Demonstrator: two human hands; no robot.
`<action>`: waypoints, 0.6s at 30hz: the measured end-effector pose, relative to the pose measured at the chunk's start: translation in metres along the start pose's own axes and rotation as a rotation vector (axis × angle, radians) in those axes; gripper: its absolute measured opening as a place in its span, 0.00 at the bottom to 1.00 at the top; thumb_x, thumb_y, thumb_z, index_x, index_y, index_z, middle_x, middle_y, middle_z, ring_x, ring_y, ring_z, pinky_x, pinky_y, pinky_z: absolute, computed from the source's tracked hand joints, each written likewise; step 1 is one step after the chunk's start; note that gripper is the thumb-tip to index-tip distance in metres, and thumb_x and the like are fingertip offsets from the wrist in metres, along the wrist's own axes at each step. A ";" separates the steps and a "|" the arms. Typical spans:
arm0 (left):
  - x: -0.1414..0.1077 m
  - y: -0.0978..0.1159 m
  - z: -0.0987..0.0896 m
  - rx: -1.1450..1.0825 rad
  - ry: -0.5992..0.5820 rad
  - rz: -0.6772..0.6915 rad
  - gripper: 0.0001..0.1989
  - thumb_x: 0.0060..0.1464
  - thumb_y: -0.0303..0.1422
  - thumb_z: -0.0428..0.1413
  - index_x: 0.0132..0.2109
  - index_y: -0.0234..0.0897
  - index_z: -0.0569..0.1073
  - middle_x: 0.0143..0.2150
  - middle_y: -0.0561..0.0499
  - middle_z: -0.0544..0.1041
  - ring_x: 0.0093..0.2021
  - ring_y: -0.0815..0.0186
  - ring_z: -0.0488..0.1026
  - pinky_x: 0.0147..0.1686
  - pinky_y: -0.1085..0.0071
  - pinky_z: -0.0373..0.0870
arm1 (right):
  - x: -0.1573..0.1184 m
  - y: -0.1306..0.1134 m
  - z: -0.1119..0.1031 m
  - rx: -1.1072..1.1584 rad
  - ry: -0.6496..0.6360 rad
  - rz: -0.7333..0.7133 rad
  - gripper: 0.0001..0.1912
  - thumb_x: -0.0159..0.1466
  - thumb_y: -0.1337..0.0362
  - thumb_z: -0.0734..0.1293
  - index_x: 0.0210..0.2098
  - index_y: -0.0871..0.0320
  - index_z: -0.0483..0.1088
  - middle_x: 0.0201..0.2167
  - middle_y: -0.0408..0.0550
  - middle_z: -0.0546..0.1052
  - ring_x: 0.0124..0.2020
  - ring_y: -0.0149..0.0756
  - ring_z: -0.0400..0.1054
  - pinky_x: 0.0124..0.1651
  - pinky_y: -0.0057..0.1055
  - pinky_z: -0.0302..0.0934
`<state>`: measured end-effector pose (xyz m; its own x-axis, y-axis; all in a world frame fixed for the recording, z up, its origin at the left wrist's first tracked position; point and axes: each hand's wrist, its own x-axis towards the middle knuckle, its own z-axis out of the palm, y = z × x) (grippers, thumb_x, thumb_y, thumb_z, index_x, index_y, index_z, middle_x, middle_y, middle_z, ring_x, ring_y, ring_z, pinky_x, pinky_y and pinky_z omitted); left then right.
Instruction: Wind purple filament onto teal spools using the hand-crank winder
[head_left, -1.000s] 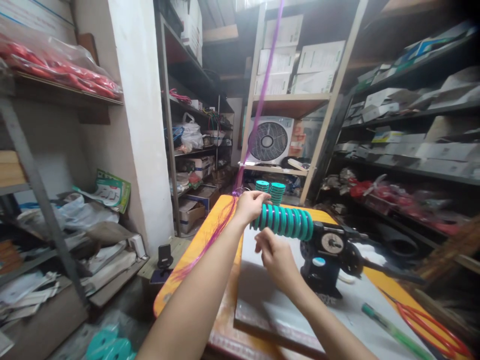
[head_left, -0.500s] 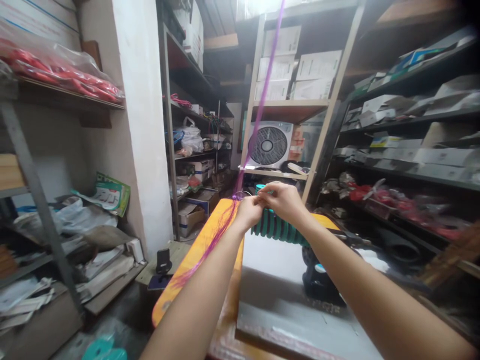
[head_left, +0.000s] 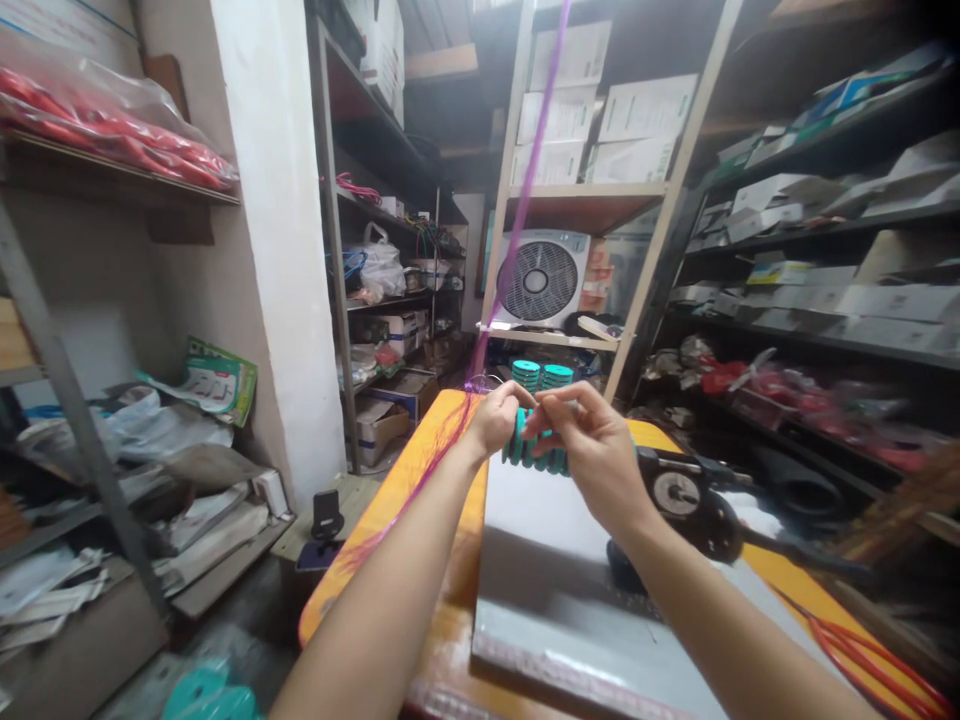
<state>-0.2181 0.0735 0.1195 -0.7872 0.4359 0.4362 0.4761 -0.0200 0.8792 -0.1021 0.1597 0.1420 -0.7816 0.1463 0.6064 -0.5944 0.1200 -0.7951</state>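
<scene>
My left hand [head_left: 495, 418] is closed around the left end of a row of teal spools [head_left: 534, 450] mounted on a black winding machine [head_left: 686, 500]. A purple strand [head_left: 517, 215] comes down from overhead to that hand, and its loose end trails over the orange table edge [head_left: 390, 530]. My right hand [head_left: 596, 455] is over the spools, with thumb and forefinger pinched on a thin thread next to my left fingers. The spools are mostly hidden behind my right hand.
A grey board [head_left: 555, 580] lies on the table under my arms. Two more teal spools [head_left: 541, 375] stand behind. Red cord [head_left: 870, 650] lies at the right edge. Crowded shelves line both sides, with a white fan [head_left: 538, 280] behind and teal spools [head_left: 206, 690] on the floor.
My right hand rose from below the spools to meet my left hand on top, then dropped slightly to the right, uncovering the machine's dial. My left hand stayed on the spool end.
</scene>
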 end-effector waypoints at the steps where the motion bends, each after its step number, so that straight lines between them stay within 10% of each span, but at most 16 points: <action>1: 0.001 0.001 0.000 -0.001 -0.010 -0.003 0.16 0.52 0.32 0.40 0.38 0.26 0.69 0.38 0.50 0.73 0.35 0.86 0.65 0.41 0.89 0.63 | -0.009 0.005 0.002 -0.040 -0.003 -0.002 0.14 0.62 0.54 0.65 0.34 0.58 0.64 0.23 0.43 0.71 0.24 0.31 0.67 0.27 0.28 0.64; 12: 0.010 -0.004 0.005 -0.081 -0.056 -0.062 0.16 0.49 0.31 0.39 0.37 0.25 0.67 0.41 0.49 0.74 0.35 0.83 0.67 0.40 0.85 0.63 | -0.054 0.098 0.013 -0.495 0.065 -0.038 0.10 0.67 0.61 0.58 0.33 0.59 0.65 0.20 0.41 0.66 0.23 0.28 0.61 0.30 0.27 0.56; 18: -0.011 0.002 -0.006 -0.147 0.044 -0.093 0.22 0.58 0.41 0.40 0.52 0.31 0.64 0.53 0.46 0.68 0.46 0.82 0.67 0.50 0.84 0.63 | -0.081 0.061 -0.001 -0.698 -0.251 -0.142 0.16 0.65 0.68 0.59 0.52 0.53 0.68 0.49 0.50 0.73 0.42 0.36 0.71 0.40 0.30 0.64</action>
<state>-0.2111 0.0632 0.1174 -0.8431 0.4025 0.3566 0.3403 -0.1141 0.9334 -0.0749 0.1559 0.0439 -0.7759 -0.1347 0.6163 -0.4997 0.7276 -0.4700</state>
